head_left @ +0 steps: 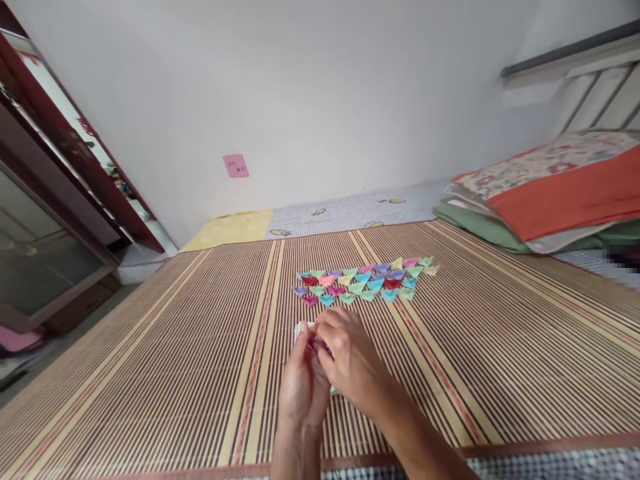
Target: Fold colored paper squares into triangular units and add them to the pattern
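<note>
Close together over the near part of the mat, my left hand (pixel 306 380) and my right hand (pixel 345 347) both pinch a small piece of magenta paper (pixel 313 341). My fingers cover most of it, so its folded shape is hard to make out. Under and behind my hands shows the edge of something pale, perhaps a stack of paper (pixel 299 328). Just beyond lie rows of small folded paper triangles (pixel 357 288) in pink, red, blue, green, yellow and purple.
A striped bamboo mat (pixel 200 360) covers the bed. Folded bedding (pixel 560 193) is piled at the right by a metal rail (pixel 570 50). A white wall (pixel 325 100) with a pink note (pixel 235 166) stands behind. At left is a glass-fronted cabinet (pixel 40 247).
</note>
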A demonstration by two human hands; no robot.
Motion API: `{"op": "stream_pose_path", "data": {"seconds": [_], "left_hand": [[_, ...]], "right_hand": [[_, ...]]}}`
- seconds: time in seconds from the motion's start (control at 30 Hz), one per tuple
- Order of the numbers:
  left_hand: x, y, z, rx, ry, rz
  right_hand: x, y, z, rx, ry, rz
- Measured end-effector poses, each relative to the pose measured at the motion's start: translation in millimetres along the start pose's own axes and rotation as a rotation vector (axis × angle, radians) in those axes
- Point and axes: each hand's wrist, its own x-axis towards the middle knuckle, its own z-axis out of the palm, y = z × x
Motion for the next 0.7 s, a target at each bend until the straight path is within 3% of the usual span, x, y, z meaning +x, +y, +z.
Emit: {"op": "stream_pose_path", "data": {"seconds": [0.13,0.27,0.43,0.7], "left_hand": [[2.9,1.9,-4.0,0.013,0.002,0.064],[4.7,3.3,-8.3,0.109,-0.085,0.134],[3.1,6.7,-8.2,0.227,-0.195,0.097],[2.2,8.6,-7.6,0.283,-0.156,0.145]], "right_hand": [[1.3,-1.6,8.3,0.039,0.021,0.010],[2.0,1.3,6.5,0.090,0.022,0.000],[2.0,7.1,-1.8,0.155,0.029,-0.027],[-0.4,11.0,-18.2,0.231,-0.024,0.037]]}}
